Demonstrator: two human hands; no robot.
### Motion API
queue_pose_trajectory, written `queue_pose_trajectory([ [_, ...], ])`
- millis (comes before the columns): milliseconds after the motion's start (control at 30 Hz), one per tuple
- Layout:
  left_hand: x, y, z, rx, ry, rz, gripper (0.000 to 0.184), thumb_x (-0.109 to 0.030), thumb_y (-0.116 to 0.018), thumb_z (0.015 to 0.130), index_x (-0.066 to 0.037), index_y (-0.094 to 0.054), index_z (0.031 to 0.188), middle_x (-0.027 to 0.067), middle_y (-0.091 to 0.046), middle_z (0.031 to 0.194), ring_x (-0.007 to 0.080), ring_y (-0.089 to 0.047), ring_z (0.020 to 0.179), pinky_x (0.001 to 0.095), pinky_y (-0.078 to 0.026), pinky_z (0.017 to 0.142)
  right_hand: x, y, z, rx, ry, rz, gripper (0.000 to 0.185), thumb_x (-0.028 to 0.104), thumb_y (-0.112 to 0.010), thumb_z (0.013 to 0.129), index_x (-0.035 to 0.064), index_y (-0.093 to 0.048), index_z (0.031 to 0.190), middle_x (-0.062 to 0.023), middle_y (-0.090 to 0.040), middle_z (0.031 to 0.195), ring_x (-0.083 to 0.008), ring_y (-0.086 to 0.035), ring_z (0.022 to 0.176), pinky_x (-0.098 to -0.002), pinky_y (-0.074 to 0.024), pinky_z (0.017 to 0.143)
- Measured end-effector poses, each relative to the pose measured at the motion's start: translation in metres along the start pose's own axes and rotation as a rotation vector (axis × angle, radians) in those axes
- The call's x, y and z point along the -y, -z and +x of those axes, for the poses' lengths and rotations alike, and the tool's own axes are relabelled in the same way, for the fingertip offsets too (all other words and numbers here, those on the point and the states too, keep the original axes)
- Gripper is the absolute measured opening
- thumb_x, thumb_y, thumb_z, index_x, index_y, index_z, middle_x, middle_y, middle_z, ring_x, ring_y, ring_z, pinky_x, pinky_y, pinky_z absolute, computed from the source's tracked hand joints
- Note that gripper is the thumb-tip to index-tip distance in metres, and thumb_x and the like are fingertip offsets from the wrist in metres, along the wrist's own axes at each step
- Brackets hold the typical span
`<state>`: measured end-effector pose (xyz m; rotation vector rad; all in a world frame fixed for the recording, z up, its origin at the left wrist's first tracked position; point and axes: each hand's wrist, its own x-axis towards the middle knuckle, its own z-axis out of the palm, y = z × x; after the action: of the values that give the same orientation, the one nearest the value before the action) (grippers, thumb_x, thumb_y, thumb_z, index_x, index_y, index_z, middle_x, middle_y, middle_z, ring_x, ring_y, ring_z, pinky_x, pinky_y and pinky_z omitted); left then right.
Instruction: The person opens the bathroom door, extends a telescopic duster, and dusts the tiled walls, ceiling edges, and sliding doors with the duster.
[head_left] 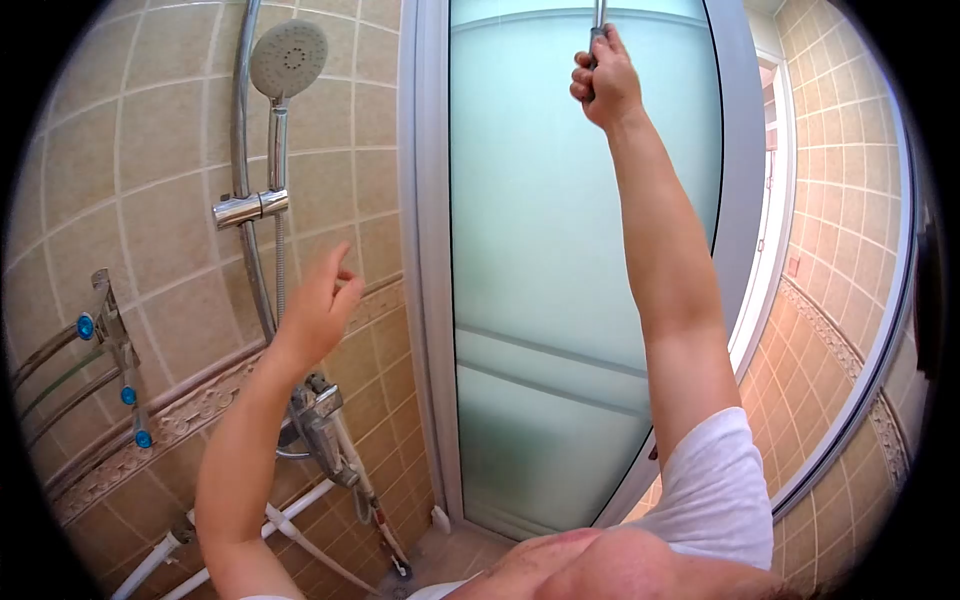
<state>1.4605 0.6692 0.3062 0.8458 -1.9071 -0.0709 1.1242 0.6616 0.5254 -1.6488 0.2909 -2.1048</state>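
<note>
My right hand (608, 82) is raised high in front of the frosted glass door (560, 220), its fingers wrapped round the dark handle of a tool (597, 38) with a metal shaft. The shaft runs up out of view. Lower on the left, my left hand (325, 303) hovers in front of the tiled wall, fingers apart and the index finger extended, holding nothing. It is nearest to the shower riser pipe (241, 110) and hose. Above it, the round shower head (289, 59) hangs in its chrome holder (250, 208).
A metal rack (112, 330) with blue-ended knobs is on the left wall. Below my left hand is the shower mixer (322, 425), with white pipes (300, 510) low on the wall. A grey door frame (425, 250) stands between wall and glass. A doorway (765, 230) shows at right.
</note>
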Motion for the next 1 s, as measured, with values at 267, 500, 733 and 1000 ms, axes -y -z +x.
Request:
queue_pose_trajectory([
  [267, 0.007, -0.015, -0.020, 0.070, -0.003, 0.050, 0.052, -0.020, -0.052, 0.084, -0.002, -0.033, 0.129, 0.0181, -0.052, 0.105, 0.0251, -0.056, 0.085, 0.0341, -0.044, 0.079, -0.055, -0.041, -0.005, 0.064, -0.201, -0.020, 0.048, 0.026, -0.036, 0.094, 0.0299, -0.016, 0.138, -0.0028, -0.041, 0.074, -0.0097, -0.032, 0.050, -0.0235, -0.0314, 0.042],
  [500, 0.003, -0.017, -0.030, 0.101, 0.017, 0.093, 0.053, -0.020, -0.052, 0.083, 0.000, -0.033, 0.129, 0.0179, -0.051, 0.107, 0.0245, -0.056, 0.086, 0.0343, -0.044, 0.079, -0.073, -0.064, -0.025, 0.117, -0.353, 0.078, 0.050, 0.022, -0.040, 0.093, 0.0265, -0.018, 0.138, -0.0032, -0.042, 0.075, -0.0081, -0.032, 0.051, -0.0205, -0.0284, 0.042],
  [733, -0.003, -0.016, -0.041, 0.125, 0.002, 0.051, 0.053, -0.020, -0.052, 0.084, 0.000, -0.033, 0.129, 0.0182, -0.051, 0.107, 0.0246, -0.056, 0.086, 0.0346, -0.043, 0.079, -0.024, -0.038, -0.030, 0.101, -0.189, 0.215, 0.043, 0.020, -0.040, 0.093, 0.0228, -0.020, 0.132, -0.0058, -0.044, 0.077, -0.0077, -0.032, 0.051, -0.0207, -0.0275, 0.042],
  [1000, -0.025, -0.031, -0.044, 0.194, -0.120, -0.108, 0.056, -0.023, -0.054, 0.083, -0.001, -0.033, 0.130, 0.0173, -0.051, 0.109, 0.0245, -0.055, 0.088, 0.0343, -0.044, 0.079, 0.062, 0.030, -0.054, 0.003, -0.029, 0.016, 0.052, 0.017, -0.037, 0.094, 0.0231, -0.012, 0.139, -0.0056, -0.043, 0.077, -0.0081, -0.031, 0.053, -0.0201, -0.0282, 0.044],
])
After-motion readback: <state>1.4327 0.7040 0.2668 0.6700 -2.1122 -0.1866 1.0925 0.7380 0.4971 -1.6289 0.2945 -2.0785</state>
